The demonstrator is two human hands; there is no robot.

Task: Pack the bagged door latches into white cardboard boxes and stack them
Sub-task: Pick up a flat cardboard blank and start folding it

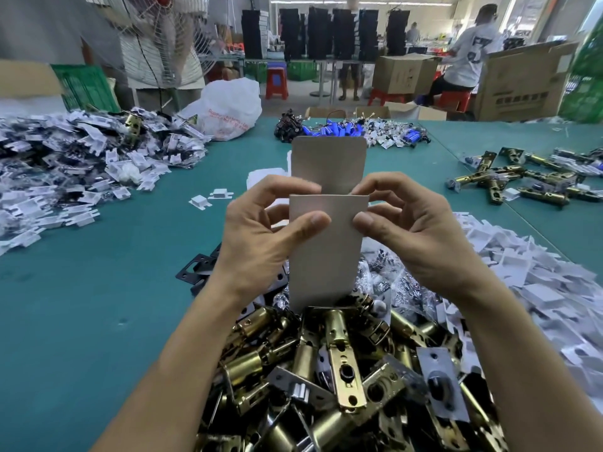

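Aloft, left hand (261, 238), right hand (421, 238) pinching box (323, 259) edges, latches (329, 370) beneath

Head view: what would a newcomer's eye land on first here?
The flat cardboard box held upright at centre, pinched by the left hand and right hand. Just below it, nearest the camera, lies a heap of brass door latches. A drift of small white pieces covers the green table at far left.

Factory packing floor. Green worktable (98, 288) heaped with brass latches (342, 370), white cardboard pieces (65, 177); beyond worktable: cartons (401, 75), black box stacks (326, 31), fan (163, 40), seated worker (470, 50).
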